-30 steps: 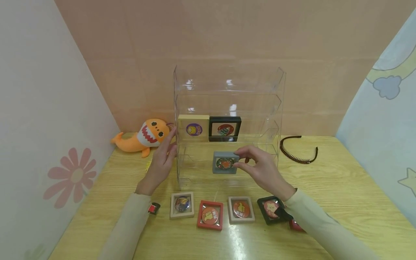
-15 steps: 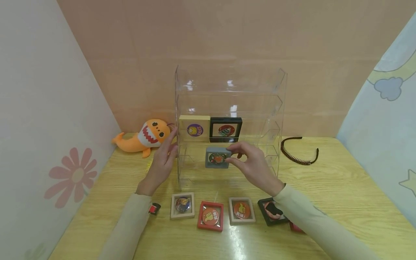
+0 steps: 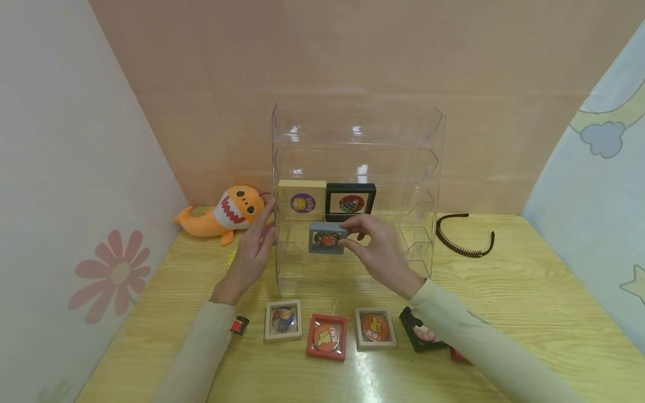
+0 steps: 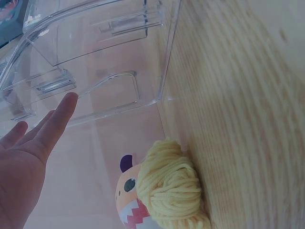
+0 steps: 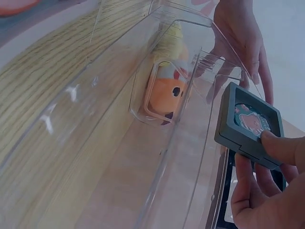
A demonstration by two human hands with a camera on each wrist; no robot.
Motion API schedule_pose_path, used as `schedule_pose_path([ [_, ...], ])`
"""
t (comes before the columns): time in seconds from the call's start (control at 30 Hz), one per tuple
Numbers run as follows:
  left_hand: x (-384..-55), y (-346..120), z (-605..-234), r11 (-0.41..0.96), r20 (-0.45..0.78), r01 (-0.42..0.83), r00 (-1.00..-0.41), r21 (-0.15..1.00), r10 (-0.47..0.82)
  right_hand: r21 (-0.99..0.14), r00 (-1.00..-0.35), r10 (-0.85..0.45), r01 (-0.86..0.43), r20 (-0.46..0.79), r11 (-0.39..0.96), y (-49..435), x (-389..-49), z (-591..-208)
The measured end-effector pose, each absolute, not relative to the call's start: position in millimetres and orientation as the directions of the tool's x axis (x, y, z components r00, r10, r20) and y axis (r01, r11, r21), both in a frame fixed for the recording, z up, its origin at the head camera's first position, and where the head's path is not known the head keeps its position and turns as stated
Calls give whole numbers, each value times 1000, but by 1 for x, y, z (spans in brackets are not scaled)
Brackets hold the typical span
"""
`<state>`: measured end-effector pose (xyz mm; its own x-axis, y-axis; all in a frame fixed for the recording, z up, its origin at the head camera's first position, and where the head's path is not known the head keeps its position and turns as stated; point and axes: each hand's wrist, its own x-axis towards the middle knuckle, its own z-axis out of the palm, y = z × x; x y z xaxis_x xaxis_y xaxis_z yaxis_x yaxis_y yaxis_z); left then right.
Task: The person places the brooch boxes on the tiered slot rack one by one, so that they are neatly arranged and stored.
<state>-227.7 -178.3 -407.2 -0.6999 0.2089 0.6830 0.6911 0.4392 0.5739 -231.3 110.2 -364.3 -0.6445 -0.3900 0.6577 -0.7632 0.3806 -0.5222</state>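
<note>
A clear acrylic rack (image 3: 353, 154) with several tiers stands upright on the table. My right hand (image 3: 380, 252) pinches a small grey display frame (image 3: 326, 239) by its right side, in front of a lower tier; in the right wrist view the thumb lies on the front of that grey frame (image 5: 250, 126) with fingers behind. A cream frame (image 3: 302, 200) and a black frame (image 3: 350, 200) stand side by side on the tier above. My left hand (image 3: 252, 252) has its fingers straight against the rack's left side.
Along the front lie a beige frame (image 3: 283, 320), a red frame (image 3: 326, 337), another beige frame (image 3: 375, 328) and a dark frame (image 3: 420, 333) partly under the right sleeve. An orange shark plush (image 3: 229, 215), yellow yarn (image 4: 171, 186) and a headband (image 3: 461, 243) flank the rack.
My right hand has carried the grey frame left and slightly up, to just below the cream and black frames. The left hand stays at the rack's side.
</note>
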Motion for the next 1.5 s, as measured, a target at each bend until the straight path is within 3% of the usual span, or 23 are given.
schedule_pose_path([
  [0.3,-226,-178,-405,450,671,678,-712,581,207,-514,-658,-400,-751,638,415,99,-237,-369],
  [0.7,-226,-178,-404,449,669,680,-712,580,214,-440,-607,-425,-789,672,429,79,-238,-371],
  [1.5,-226,-175,-404,430,673,687,-708,586,215,-475,-651,-448,-757,613,449,59,-234,-383],
])
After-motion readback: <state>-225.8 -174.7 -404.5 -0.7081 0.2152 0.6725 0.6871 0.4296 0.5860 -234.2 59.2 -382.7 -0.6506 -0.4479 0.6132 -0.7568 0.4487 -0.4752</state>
